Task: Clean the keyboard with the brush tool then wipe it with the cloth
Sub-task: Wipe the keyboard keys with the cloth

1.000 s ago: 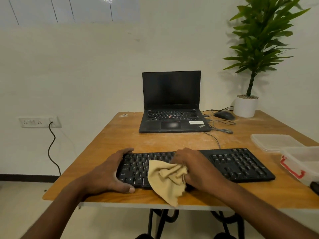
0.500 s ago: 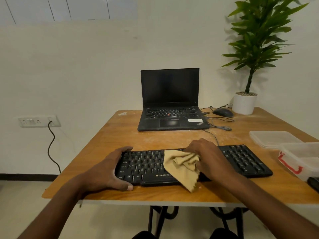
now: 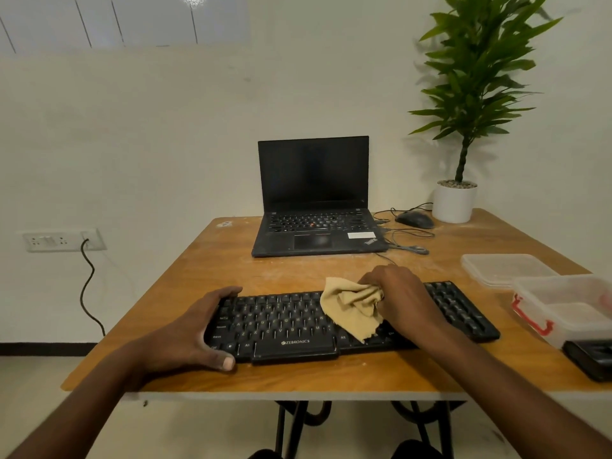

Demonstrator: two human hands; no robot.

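Black keyboard (image 3: 291,323) lies along the table's (image 3: 331,376) near edge, in front of the laptop (image 3: 314,207). Left hand (image 3: 188,339) clamps the keyboard's left end (thumb on the front rim). Right hand (image 3: 400,299) pinches a bunched tan cloth (image 3: 351,309) against the keys, right of centre.

One keyboard (image 3: 291,321), one cloth (image 3: 351,306), two hands (image 3: 185,339).

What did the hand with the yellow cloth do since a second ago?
The right hand, gripping the cloth, slid it along the keyboard from the middle keys toward the right side and up to the far rows. Nothing was picked up or let go. The left hand stayed clamped on the keyboard's left end, and the keyboard, laptop and mouse appear not to have moved on the table.
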